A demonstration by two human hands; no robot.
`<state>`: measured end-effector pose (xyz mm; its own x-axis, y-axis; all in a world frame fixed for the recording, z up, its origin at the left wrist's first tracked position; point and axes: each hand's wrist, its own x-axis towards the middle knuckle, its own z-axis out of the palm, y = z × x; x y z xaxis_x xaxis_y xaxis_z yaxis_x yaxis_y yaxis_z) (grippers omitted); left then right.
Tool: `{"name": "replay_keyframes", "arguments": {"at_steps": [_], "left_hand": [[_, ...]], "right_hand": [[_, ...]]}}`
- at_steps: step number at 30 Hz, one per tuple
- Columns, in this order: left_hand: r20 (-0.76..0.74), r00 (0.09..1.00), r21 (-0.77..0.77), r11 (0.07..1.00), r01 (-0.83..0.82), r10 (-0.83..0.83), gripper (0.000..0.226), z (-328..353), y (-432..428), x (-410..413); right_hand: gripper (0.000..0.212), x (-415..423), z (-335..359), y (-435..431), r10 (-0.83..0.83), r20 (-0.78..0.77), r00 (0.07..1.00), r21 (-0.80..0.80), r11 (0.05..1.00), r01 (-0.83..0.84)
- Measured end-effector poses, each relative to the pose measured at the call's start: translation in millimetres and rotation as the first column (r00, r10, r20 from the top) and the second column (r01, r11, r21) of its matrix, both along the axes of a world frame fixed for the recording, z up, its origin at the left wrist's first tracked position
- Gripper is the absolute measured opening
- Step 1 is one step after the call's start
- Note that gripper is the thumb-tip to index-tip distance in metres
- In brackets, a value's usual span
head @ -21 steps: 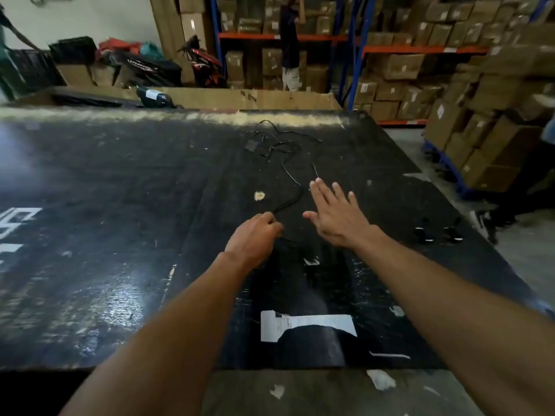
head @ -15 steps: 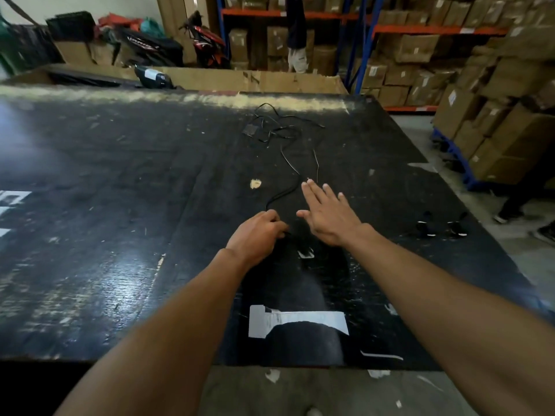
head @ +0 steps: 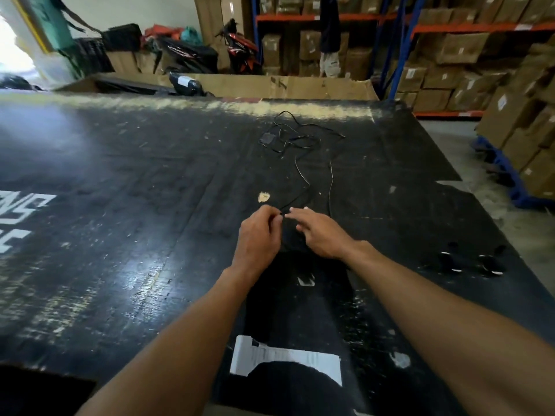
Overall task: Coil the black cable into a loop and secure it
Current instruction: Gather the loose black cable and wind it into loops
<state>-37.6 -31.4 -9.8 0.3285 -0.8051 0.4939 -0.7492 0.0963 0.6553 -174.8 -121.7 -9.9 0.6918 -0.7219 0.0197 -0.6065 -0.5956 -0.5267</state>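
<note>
- A wide black table (head: pixel 126 223) fills the view; white lettering (head: pixel 18 217) sits at its left edge and a torn white label (head: pixel 288 360) near the front.
- Behind the table lies a big open cardboard box (head: pixel 270 85); a dark object with a white sticker (head: pixel 184 84) rests at its rim, the rest of its contents unclear.
- The left hand (head: pixel 259 235) is closed in a pinch, thumb and fingertips gripping the near end of the cable (head: pixel 300 175).
- The cable is thin and black, running from the pinch away across the table toward a loose tangle (head: pixel 295 136) near the far edge, with a small flat square piece (head: pixel 266 138) at the tangle's left.
- The right hand (head: pixel 319 234) is just beside the left, fingers loosely spread, fingertips reaching toward the pinched end; I cannot tell whether they touch it.
- Two small black items (head: pixel 468 261) lie on the table to the right.
- Shelves of cardboard boxes (head: pixel 450 49) stand at back right.
</note>
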Motion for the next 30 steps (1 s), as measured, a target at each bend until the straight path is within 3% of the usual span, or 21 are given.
{"name": "replay_keyframes", "arguments": {"at_steps": [3,8,10,14,20,23,30], "left_hand": [[-0.374,0.911,-0.013,0.981,-0.194,0.175,0.013,15,-17,-1],[-0.686,0.714,-0.025,0.977,-0.211,0.136,0.009,40,-42,1],[-0.728,0.676,-0.032,0.979,-0.202,0.116,0.010,49,-50,2],[-0.787,0.617,-0.098,0.983,-0.158,0.020,0.015,64,-58,1],[-0.927,0.301,-0.243,0.969,-0.035,-0.222,0.016,85,-68,-1],[-0.940,0.194,-0.280,0.960,0.031,-0.280,0.023,91,-71,-2],[-0.914,0.192,-0.322,0.926,0.195,-0.358,0.034,105,-84,7]], "right_hand": [[0.038,3,-1,-6,-0.010,0.124,0.992,0.051,0.999,0.004],[0.024,7,5,-11,-0.033,0.314,0.949,0.099,0.995,0.001],[0.016,9,12,-11,-0.055,0.376,0.925,0.133,0.991,0.005],[0.026,9,30,-5,-0.083,0.499,0.863,0.127,0.992,0.022],[0.031,6,63,-2,-0.171,0.570,0.804,0.136,0.984,0.112],[0.032,6,78,2,-0.192,0.604,0.773,0.140,0.981,0.134],[0.031,20,96,12,-0.193,0.647,0.737,0.102,0.981,0.168]]}}
